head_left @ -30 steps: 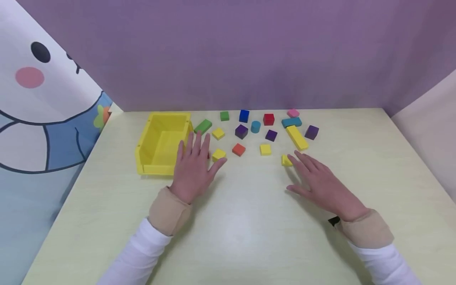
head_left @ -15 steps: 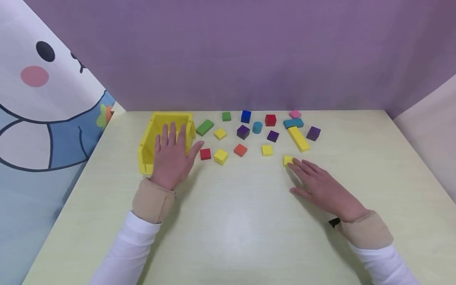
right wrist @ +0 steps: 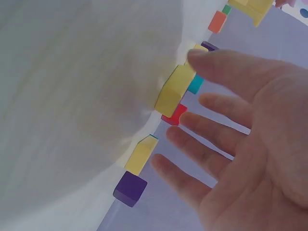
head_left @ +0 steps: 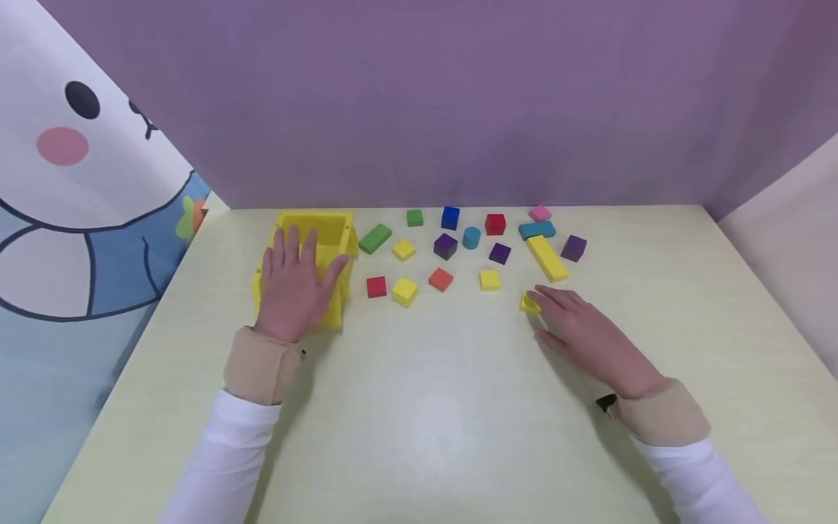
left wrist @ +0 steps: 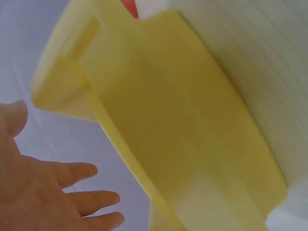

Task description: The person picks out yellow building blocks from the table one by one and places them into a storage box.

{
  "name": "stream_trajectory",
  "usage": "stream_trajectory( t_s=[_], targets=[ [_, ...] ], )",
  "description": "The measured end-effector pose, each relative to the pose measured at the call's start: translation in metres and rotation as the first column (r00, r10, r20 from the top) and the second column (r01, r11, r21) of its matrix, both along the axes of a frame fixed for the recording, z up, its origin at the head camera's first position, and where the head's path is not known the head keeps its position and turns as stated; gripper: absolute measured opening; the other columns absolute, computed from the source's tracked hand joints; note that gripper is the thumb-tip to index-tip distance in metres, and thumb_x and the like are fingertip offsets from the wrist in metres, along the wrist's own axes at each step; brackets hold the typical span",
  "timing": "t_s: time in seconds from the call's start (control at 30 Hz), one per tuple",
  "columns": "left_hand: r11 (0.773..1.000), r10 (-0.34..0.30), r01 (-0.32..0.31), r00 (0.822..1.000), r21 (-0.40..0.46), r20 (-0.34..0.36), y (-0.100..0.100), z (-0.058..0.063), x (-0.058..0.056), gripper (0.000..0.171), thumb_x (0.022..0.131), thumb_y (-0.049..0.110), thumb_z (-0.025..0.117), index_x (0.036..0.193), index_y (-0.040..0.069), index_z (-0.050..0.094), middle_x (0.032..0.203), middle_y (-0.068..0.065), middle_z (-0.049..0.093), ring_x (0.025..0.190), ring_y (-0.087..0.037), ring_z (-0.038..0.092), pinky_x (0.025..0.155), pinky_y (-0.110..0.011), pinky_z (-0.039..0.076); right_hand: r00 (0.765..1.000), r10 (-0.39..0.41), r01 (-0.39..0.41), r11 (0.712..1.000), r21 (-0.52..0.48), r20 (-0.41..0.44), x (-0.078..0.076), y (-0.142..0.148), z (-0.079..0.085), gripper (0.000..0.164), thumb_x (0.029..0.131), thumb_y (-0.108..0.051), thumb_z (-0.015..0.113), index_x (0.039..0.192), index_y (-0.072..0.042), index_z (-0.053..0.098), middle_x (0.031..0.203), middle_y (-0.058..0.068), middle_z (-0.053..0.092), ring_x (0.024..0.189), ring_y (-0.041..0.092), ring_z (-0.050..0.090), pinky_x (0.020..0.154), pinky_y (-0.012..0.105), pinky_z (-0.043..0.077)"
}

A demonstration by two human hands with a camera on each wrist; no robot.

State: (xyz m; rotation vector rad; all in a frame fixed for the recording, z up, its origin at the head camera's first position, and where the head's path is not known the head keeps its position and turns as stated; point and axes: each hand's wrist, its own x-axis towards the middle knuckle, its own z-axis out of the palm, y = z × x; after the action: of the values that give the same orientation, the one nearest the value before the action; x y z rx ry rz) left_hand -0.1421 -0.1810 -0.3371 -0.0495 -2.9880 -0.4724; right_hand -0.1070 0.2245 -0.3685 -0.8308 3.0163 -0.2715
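My left hand [head_left: 290, 291] hovers palm down over the front left part of a yellow bin [head_left: 334, 309], fingers spread and straight. Seen from the left wrist, its fingers [left wrist: 98, 202] stand apart from the bin's wall [left wrist: 159, 96] and hold nothing. On the right, my other hand [head_left: 585, 335] has its fingertips over a small yellow block [head_left: 529, 303], partly hiding it. In the right wrist view the fingers [right wrist: 211, 132] are extended and the thumb reaches toward the yellow block [right wrist: 174, 91]; whether any finger touches it I cannot tell.
Several coloured blocks lie scattered right of the bin, among them a red one [head_left: 376, 287], a yellow one [head_left: 405, 292], an orange one [head_left: 441, 279] and a long yellow one [head_left: 547, 258]. A purple wall [head_left: 445, 109] borders the table's back.
My left hand has moved left from the bin's right side to over its left part, uncovering the red block. The right hand has stayed almost in place, its fingertips slightly further over the yellow block.
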Motion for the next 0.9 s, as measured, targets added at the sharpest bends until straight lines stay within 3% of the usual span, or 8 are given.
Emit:
stream_trajectory(
  t_s=[0.3, 0.5, 0.7, 0.9],
  targets=[
    [1.0, -0.009, 0.009, 1.0, 0.021, 0.0, -0.016, -0.004, -0.001, 0.076, 0.094, 0.054, 0.03, 0.145, -0.001, 0.014, 0.149, -0.027, 0.006, 0.139, -0.041, -0.003, 0.109, -0.056, 0.003, 1.0, 0.016, -0.016, 0.999, -0.042, -0.009, -0.009, -0.005, -0.004, 0.05, 0.075, -0.008, 0.074, 0.122, -0.007, 0.056, 0.119, 0.012, 0.056, 0.112, 0.028, 0.051, 0.089, 0.044, 0.046],
    [1.0, 0.022, -0.022, 0.998, -0.006, -0.061, -0.022, -0.005, -0.004, 0.074, 0.093, 0.045, 0.043, 0.142, -0.005, 0.018, 0.146, -0.031, 0.014, 0.137, -0.045, 0.009, 0.108, -0.056, 0.01, 0.999, 0.024, -0.027, 0.997, -0.07, -0.032, -0.019, -0.011, -0.002, 0.039, 0.072, -0.006, 0.076, 0.109, -0.007, 0.063, 0.104, 0.01, 0.061, 0.098, 0.026, 0.057, 0.081, 0.041, 0.05],
    [0.995, 0.098, -0.098, 0.995, -0.009, -0.005, -0.03, -0.004, -0.006, 0.077, 0.091, 0.037, 0.049, 0.141, -0.009, 0.012, 0.145, -0.031, 0.016, 0.132, -0.045, 0.02, 0.105, -0.057, 0.021, 1.0, 0.0, -0.001, 0.996, -0.085, -0.009, -0.025, -0.017, -0.001, 0.034, 0.072, -0.005, 0.075, 0.105, -0.006, 0.065, 0.102, 0.009, 0.063, 0.098, 0.026, 0.059, 0.082, 0.04, 0.05],
    [0.992, 0.119, -0.12, 0.993, 0.027, 0.025, -0.039, -0.002, -0.008, 0.072, 0.092, 0.032, 0.049, 0.14, -0.009, 0.016, 0.136, -0.03, 0.03, 0.113, -0.046, 0.042, 0.093, -0.055, 0.038, 1.0, -0.01, 0.01, 0.995, -0.095, 0.001, -0.025, -0.017, -0.001, 0.034, 0.073, -0.004, 0.075, 0.105, -0.005, 0.065, 0.102, 0.009, 0.063, 0.097, 0.026, 0.06, 0.081, 0.041, 0.05]
  ],
)
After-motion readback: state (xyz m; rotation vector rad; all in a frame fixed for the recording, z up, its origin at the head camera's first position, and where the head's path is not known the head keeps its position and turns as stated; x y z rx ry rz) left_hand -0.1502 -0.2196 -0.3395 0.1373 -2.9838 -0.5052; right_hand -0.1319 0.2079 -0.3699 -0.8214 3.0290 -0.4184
